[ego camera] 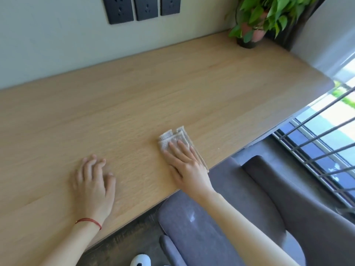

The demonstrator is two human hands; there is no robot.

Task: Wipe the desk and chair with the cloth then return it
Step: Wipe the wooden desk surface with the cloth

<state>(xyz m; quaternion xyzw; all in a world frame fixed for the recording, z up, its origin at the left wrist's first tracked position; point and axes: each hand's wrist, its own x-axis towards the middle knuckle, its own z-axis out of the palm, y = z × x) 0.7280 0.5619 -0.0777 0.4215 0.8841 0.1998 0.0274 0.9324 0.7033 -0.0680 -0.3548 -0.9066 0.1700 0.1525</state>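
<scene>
A folded beige-grey cloth (173, 138) lies on the light wooden desk (134, 96) close to its front edge. My right hand (185, 167) lies flat on the cloth, fingers spread, pressing it onto the desk and covering its near half. My left hand (94, 181) rests palm-down on the bare desk to the left, fingers apart, holding nothing; a red string circles its wrist. A grey upholstered chair (240, 217) stands under the front edge of the desk, beneath my right forearm.
A potted green plant (257, 20) stands in the desk's far right corner. Three dark wall sockets (141, 8) sit above the back edge. A window with metal bars (317, 150) runs along the right. A white shoe (141, 261) shows on the dark floor.
</scene>
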